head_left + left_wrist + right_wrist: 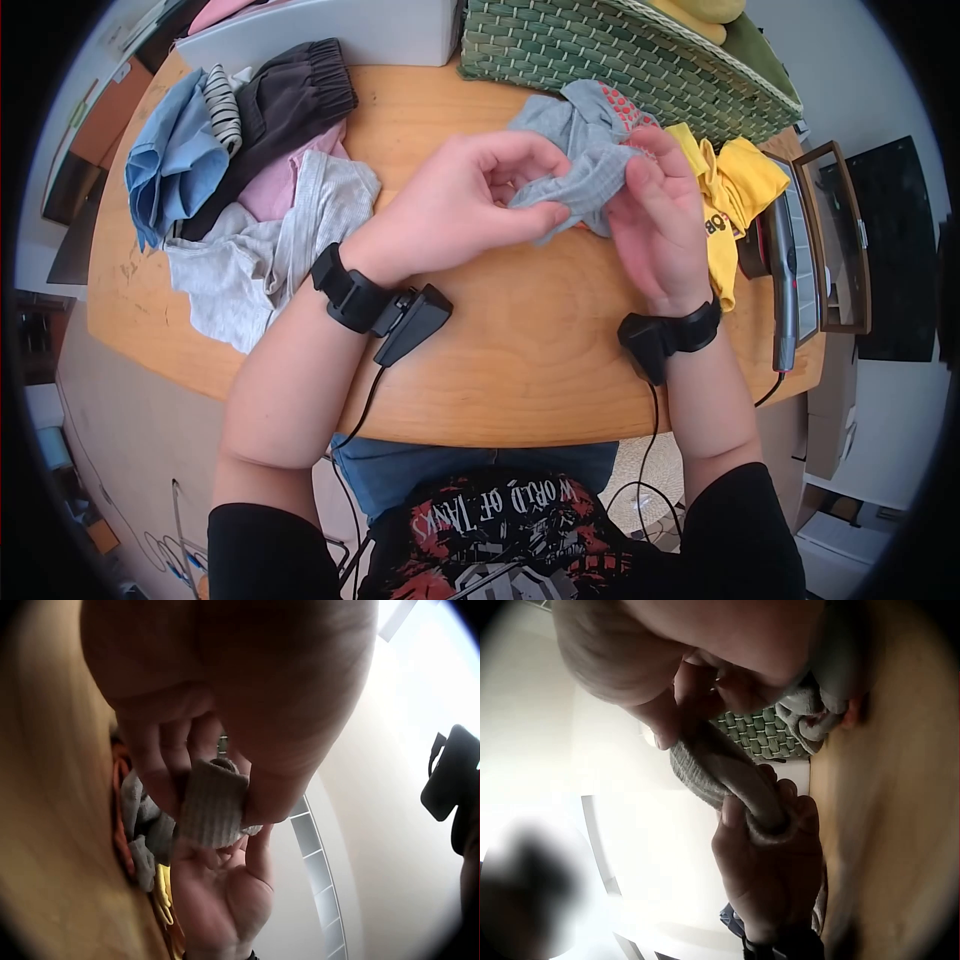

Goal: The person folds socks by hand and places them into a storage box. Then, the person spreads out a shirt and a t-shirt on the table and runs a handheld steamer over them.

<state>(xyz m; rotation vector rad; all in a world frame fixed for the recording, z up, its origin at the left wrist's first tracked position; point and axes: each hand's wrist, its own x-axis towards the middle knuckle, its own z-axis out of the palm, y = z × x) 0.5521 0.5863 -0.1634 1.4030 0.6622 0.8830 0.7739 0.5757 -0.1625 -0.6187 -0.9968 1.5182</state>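
Observation:
A grey cloth garment (570, 185) with a red-patterned patch is bunched between both hands over the table. My left hand (470, 200) pinches its near edge between thumb and fingers. My right hand (655, 215) pinches the other side with thumb and fingertips. In the left wrist view a ribbed grey band (214, 806) of the cloth shows between the hands. Seen from the right wrist, the rolled grey edge (727, 776) stretches from one hand to the other, forming a loop. More grey fabric lies beyond, on the tabletop.
To the left lies a pile of clothes: a blue garment (175, 160), dark trousers (290, 100) and a light grey garment (250, 260). A green woven basket (600, 55) and a white box (330, 35) stand behind. Yellow clothing (745, 180) lies right, beside a grey-black device (785, 270).

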